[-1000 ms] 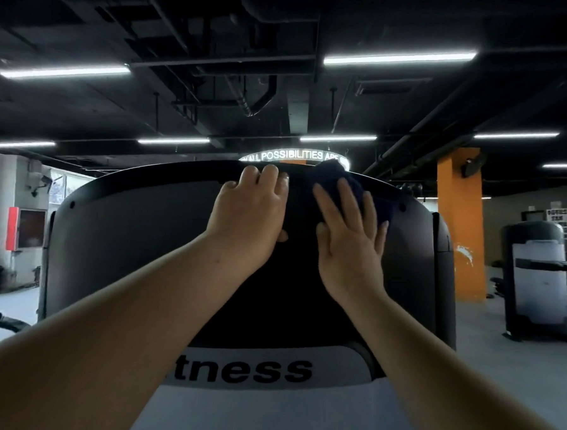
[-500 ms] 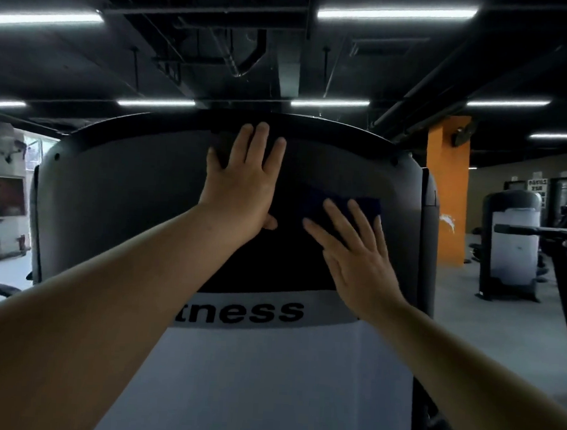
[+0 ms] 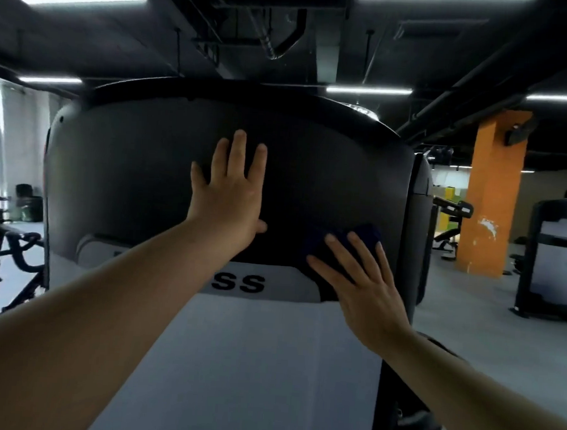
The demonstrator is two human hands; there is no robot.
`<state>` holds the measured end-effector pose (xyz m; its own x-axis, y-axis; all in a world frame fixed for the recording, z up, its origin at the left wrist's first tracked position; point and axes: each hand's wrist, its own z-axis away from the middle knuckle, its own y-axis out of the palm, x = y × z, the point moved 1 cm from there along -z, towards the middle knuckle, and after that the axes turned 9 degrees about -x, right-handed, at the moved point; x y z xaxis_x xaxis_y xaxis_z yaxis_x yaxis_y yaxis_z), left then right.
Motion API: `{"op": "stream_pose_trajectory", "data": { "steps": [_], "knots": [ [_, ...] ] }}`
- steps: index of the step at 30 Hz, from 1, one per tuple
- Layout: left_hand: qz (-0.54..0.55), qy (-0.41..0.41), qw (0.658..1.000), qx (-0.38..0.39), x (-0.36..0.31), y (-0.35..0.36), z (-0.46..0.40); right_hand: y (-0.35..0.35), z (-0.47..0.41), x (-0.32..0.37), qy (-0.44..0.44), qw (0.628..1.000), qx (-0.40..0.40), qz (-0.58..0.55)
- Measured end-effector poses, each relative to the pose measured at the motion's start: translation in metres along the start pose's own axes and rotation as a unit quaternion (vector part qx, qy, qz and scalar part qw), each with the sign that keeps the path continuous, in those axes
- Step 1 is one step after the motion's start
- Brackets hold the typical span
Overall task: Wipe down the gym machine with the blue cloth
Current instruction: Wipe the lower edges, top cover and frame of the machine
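Note:
The gym machine's tall shroud (image 3: 120, 173) fills the middle of the view, dark grey above and white below, with black letters on a white band. My left hand (image 3: 232, 195) lies flat on the dark panel, fingers straight and spread. My right hand (image 3: 360, 284) presses the dark blue cloth (image 3: 366, 234) flat against the panel's lower right, near the white band. Most of the cloth is hidden under my fingers.
An orange pillar (image 3: 490, 199) stands at the right, with another covered machine (image 3: 559, 252) and a bench beyond it on the grey floor. An exercise bike (image 3: 7, 249) sits at the left by the windows. Ceiling light strips run overhead.
My right hand has dragged the cloth from the top edge of the shroud down to its lower right. My left hand has slid off the top edge onto the panel face.

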<state>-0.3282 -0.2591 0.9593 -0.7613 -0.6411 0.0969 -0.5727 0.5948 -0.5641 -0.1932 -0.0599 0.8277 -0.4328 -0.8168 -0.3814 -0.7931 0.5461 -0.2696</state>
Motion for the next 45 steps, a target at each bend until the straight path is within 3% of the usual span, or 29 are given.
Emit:
{"op": "stream_pose_trajectory", "data": {
  "steps": [3, 9, 14, 21, 27, 32, 37, 40, 45],
  "knots": [
    [0.019, -0.001, 1.0, -0.013, -0.029, -0.001, 0.008, 0.006, 0.03, -0.008, 0.0, 1.0, 0.004, -0.014],
    [-0.029, -0.017, 0.999, 0.001, -0.066, 0.011, 0.031, -0.001, 0.038, -0.059, -0.133, 0.991, 0.006, 0.005],
    [-0.019, -0.026, 0.999, -0.036, -0.098, -0.002, 0.023, -0.019, -0.019, -0.067, 0.016, 0.997, 0.01, -0.072],
    [-0.029, 0.081, 0.995, -0.052, -0.128, -0.026, 0.002, -0.018, 0.003, -0.087, 0.039, 0.993, 0.008, -0.11],
    [-0.031, 0.132, 0.987, -0.088, -0.147, -0.035, -0.039, -0.028, -0.054, -0.091, 0.224, 0.951, -0.022, -0.213],
    [-0.048, 0.133, 0.986, -0.086, -0.15, -0.026, -0.063, -0.013, -0.026, -0.086, 0.248, 0.941, -0.066, -0.219],
    [-0.097, 0.131, 0.985, -0.065, -0.15, -0.017, -0.075, -0.026, -0.095, -0.121, 0.317, 0.905, -0.044, -0.28],
    [-0.123, 0.141, 0.98, -0.072, -0.151, -0.017, -0.078, -0.025, -0.103, -0.126, 0.294, 0.913, -0.069, -0.273],
    [-0.11, 0.13, 0.983, -0.062, -0.152, -0.019, -0.076, -0.006, -0.03, -0.085, 0.259, 0.935, -0.112, -0.217]
  ]
}}
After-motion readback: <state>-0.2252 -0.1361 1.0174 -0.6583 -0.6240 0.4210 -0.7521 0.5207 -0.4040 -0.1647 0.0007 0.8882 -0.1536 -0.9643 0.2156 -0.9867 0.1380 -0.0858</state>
